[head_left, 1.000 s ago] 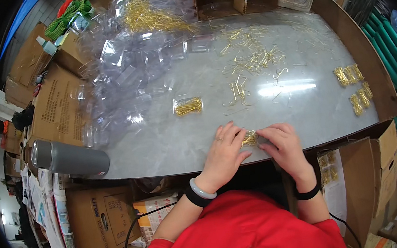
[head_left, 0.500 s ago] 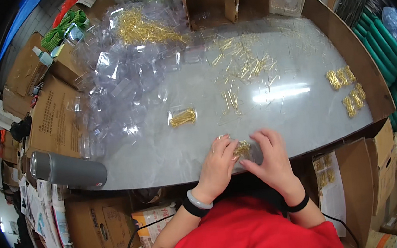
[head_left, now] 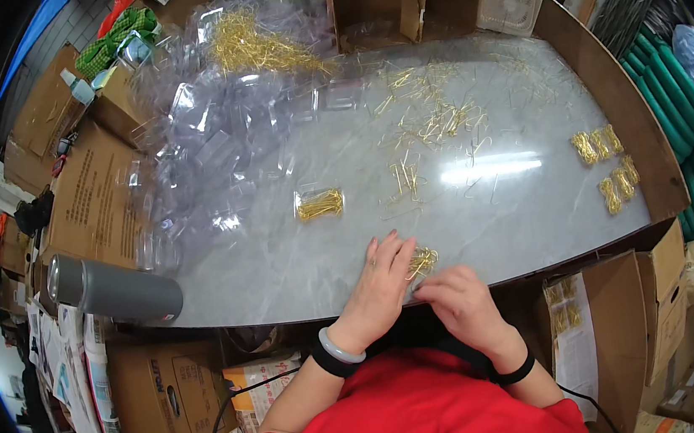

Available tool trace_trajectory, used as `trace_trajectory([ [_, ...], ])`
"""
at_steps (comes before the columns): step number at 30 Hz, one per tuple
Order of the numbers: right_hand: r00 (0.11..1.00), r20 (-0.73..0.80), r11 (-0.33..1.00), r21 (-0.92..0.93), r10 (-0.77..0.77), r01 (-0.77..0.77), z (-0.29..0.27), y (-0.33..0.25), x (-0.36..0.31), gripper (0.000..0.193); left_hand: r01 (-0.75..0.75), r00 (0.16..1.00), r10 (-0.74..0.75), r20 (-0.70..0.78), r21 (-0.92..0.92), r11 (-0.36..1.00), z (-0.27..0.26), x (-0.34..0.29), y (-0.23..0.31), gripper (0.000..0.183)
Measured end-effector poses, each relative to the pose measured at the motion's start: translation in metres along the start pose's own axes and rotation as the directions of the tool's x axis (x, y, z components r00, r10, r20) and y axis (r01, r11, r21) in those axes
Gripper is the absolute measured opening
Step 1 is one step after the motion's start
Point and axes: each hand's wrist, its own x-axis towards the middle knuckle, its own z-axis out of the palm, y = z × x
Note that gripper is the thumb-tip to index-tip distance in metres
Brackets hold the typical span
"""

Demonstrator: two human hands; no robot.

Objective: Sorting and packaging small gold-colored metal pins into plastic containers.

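Note:
Near the table's front edge lies a small bundle of gold wire hooks [head_left: 423, 261]. My left hand [head_left: 376, 288] covers the bundle's left part, its fingers closed over that side; the thumb is mostly hidden. My right hand [head_left: 464, 304] is just to the right and nearer to me, fingers curled into a pinch beside the bundle. What its fingertips hold, if anything, is too small to make out. Farther left, a clear plastic box [head_left: 300, 198] holds a neat row of gold hooks [head_left: 322, 205].
Loose gold hooks [head_left: 443, 122] are scattered beyond my hands. Clear plastic boxes [head_left: 214, 154] heap at the left, with a gold hook pile [head_left: 257, 44] on top. Several hook bundles [head_left: 608, 164] stand at the right edge. A grey bottle [head_left: 122, 288] lies left; a cardboard box [head_left: 376, 10] is behind.
My right hand has moved down and slightly left, its spread fingers curling into a pinch. My left hand stays over the bundle, with its fingers straighter. The view has shifted slightly.

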Motion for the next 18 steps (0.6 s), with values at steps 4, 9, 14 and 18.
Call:
trace_trajectory([
  [4, 0.996, -0.058, 0.998, 0.000, 0.061, -0.062, -0.009, -0.001, 0.023, 0.053, 0.024, 1.000, -0.023, 0.015, -0.083, 0.996, -0.006, -0.004, -0.002, 0.072],
  [9, 0.991, 0.045, 0.982, -0.132, -0.128, 0.133, 0.002, 0.016, 0.043, 0.053, 0.038, 0.998, -0.046, -0.045, -0.165, 0.986, -0.012, -0.002, 0.009, 0.081],
  [14, 0.993, 0.041, 0.977, -0.180, -0.108, 0.113, 0.010, 0.016, 0.035, 0.044, 0.140, 0.974, -0.148, -0.173, -0.057, 0.988, -0.025, -0.021, 0.008, 0.074],
  [18, 0.988, 0.077, 0.976, -0.162, -0.131, 0.142, 0.004, 0.010, 0.036, 0.048, 0.252, 0.957, -0.219, -0.193, 0.173, 0.952, -0.042, -0.043, 0.014, 0.049],
])
